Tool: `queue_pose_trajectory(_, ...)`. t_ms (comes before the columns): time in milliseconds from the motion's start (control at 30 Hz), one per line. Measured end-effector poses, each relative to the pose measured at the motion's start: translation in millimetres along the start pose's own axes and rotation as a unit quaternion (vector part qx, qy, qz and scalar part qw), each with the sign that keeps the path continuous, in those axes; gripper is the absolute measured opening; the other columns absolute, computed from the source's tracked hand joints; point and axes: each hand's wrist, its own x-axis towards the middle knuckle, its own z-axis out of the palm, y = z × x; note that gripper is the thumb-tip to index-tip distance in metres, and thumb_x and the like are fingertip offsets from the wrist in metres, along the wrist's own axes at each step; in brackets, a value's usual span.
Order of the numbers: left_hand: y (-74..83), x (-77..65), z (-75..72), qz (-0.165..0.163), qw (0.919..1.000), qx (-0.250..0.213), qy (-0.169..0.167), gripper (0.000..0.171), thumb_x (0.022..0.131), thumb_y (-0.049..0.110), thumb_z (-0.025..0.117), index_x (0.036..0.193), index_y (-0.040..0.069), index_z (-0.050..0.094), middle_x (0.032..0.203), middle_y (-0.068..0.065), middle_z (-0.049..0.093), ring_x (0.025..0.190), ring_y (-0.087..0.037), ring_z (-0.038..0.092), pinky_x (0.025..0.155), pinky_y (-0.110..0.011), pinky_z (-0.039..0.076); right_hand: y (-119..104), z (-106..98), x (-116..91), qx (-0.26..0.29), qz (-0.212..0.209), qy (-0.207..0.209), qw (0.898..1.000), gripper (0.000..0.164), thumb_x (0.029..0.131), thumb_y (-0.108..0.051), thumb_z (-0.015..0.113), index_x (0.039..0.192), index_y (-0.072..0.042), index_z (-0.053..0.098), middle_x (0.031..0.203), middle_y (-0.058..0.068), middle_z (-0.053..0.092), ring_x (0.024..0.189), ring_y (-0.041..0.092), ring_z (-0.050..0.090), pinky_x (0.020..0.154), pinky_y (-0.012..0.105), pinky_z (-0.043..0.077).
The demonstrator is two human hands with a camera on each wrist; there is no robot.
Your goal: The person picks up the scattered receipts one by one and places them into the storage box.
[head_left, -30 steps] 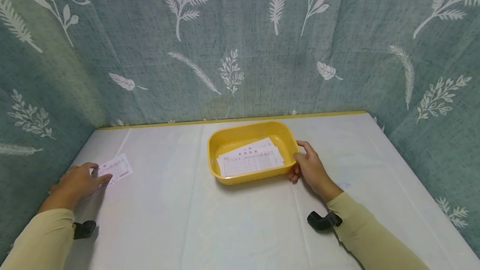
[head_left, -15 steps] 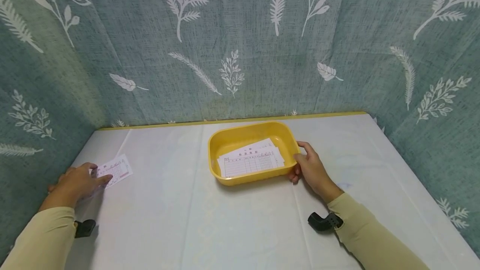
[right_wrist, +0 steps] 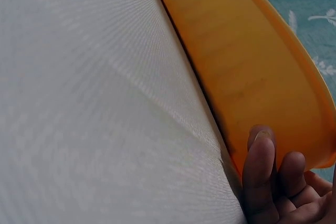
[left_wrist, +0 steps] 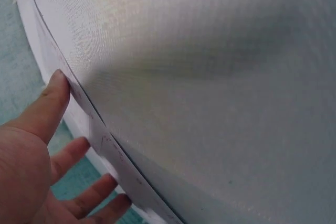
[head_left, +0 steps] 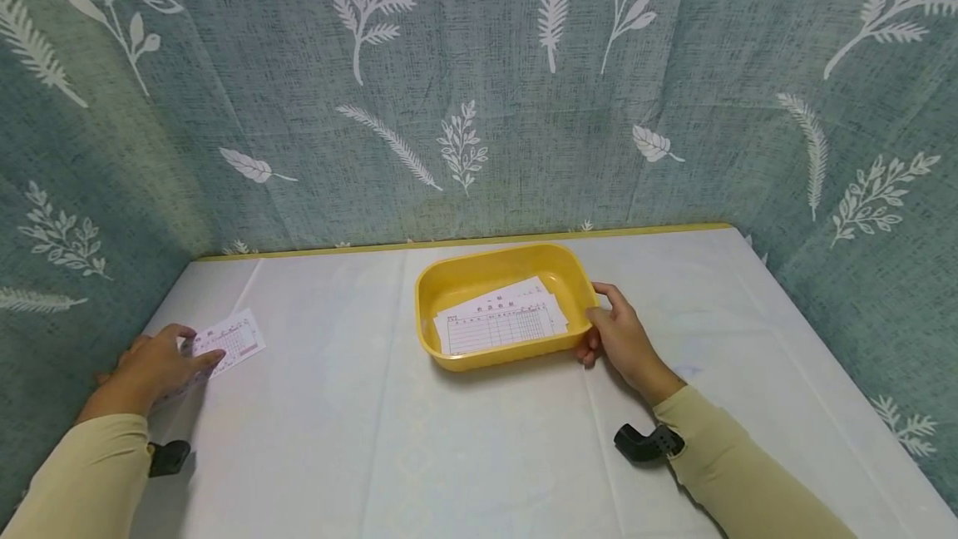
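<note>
At the left of the table, my left hand rests on a printed paper form, with its thumb and fingers spread over it. In the left wrist view the fingertips touch the form, seen almost edge-on; part of it is hidden by the hand. Near the middle stands a shallow yellow plastic tray with a few printed forms lying overlapped inside. My right hand grips the tray's right end, thumb at the rim. The right wrist view shows curled fingers against the tray's outer side.
A white cloth covers the table. Green leaf-patterned fabric stands behind and along both sides. A yellow strip runs along the back edge. Black camera mounts sit on both wrists.
</note>
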Motion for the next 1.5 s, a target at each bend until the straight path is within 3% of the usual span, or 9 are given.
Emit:
queue_pose_trajectory(567, -1.9, 0.1, 6.7, -0.028, 0.9981, -0.04, 0.038, 0.103, 0.085, 0.068, 0.064, 0.141, -0.008, 0.023, 0.127, -0.05, 0.025, 0.117, -0.071, 0.028, 0.096, -0.087, 0.011, 0.9, 0.3, 1.1, -0.003, 0.001, 0.002, 1.0, 0.047, 0.101, -0.012, 0.039, 0.147, -0.009, 0.032, 0.056, 0.004, 0.052, 0.048, 0.021, 0.062, 0.051, 0.034, 0.056)
queue_pose_trajectory(733, -6.4, 0.0, 11.2, 0.003, 0.9956, -0.045, 0.082, 0.098, 0.081, 0.064, 0.072, 0.135, -0.007, 0.032, 0.126, -0.045, 0.035, 0.112, -0.064, 0.036, 0.09, -0.084, 0.018, 2.4, 0.1, 1.4, -0.002, 0.005, 0.006, 1.0, 0.046, 0.101, -0.013, 0.039, 0.147, -0.011, 0.034, 0.056, 0.004, 0.051, 0.048, 0.021, 0.062, 0.051, 0.034, 0.056)
queue_pose_trajectory(900, -8.0, -1.1, 18.3, 0.045, 0.9866, -0.05, 0.149, 0.064, 0.085, 0.037, 0.076, 0.123, -0.004, 0.045, 0.122, -0.037, 0.048, 0.105, -0.057, 0.044, 0.087, -0.08, 0.016, 3.1, -0.1, 0.7, 0.003, 0.002, 0.007, 1.0, 0.046, 0.101, -0.011, 0.039, 0.147, -0.009, 0.033, 0.056, 0.003, 0.049, 0.049, 0.021, 0.062, 0.051, 0.034, 0.056)
queue_pose_trajectory(1067, -5.2, -3.5, 23.1, 0.067, 0.9827, -0.046, 0.166, 0.027, 0.094, 0.011, 0.055, 0.116, -0.003, 0.051, 0.109, -0.031, 0.059, 0.094, -0.049, 0.053, 0.083, -0.076, 0.017, 3.1, -0.2, 0.3, 0.002, 0.004, 0.005, 1.0, 0.047, 0.101, -0.011, 0.039, 0.147, -0.008, 0.032, 0.056, 0.002, 0.05, 0.049, 0.02, 0.062, 0.051, 0.034, 0.056)
queue_pose_trajectory(1233, 0.6, -9.4, 23.9, 0.091, 0.9835, -0.033, 0.153, 0.032, 0.095, 0.015, 0.054, 0.121, -0.003, 0.054, 0.118, -0.033, 0.057, 0.103, -0.051, 0.053, 0.079, -0.074, 0.025, 1.9, -0.4, 0.9, -0.001, 0.0, 0.003, 1.0, 0.047, 0.101, -0.011, 0.038, 0.147, -0.008, 0.032, 0.056, 0.002, 0.049, 0.049, 0.02, 0.062, 0.051, 0.034, 0.056)
queue_pose_trajectory(1367, 1.0, -15.4, 17.9, 0.097, 0.9887, -0.009, 0.113, 0.052, 0.094, 0.031, 0.059, 0.131, -0.005, 0.05, 0.128, -0.039, 0.048, 0.113, -0.058, 0.044, 0.082, -0.081, 0.026, 0.8, -0.9, 1.8, -0.002, -0.008, 0.006, 1.0, 0.046, 0.101, -0.011, 0.039, 0.147, -0.008, 0.033, 0.056, 0.003, 0.049, 0.048, 0.02, 0.061, 0.051, 0.034, 0.055)
queue_pose_trajectory(1500, -5.0, -19.0, 11.3, 0.103, 0.9915, 0.015, 0.078, 0.067, 0.092, 0.043, 0.063, 0.134, -0.006, 0.047, 0.123, -0.039, 0.046, 0.111, -0.057, 0.045, 0.077, -0.086, 0.027, 0.5, -0.7, 1.8, -0.001, 0.001, 0.004, 1.0, 0.046, 0.101, -0.012, 0.038, 0.146, -0.009, 0.033, 0.056, 0.003, 0.05, 0.048, 0.02, 0.061, 0.051, 0.034, 0.056)
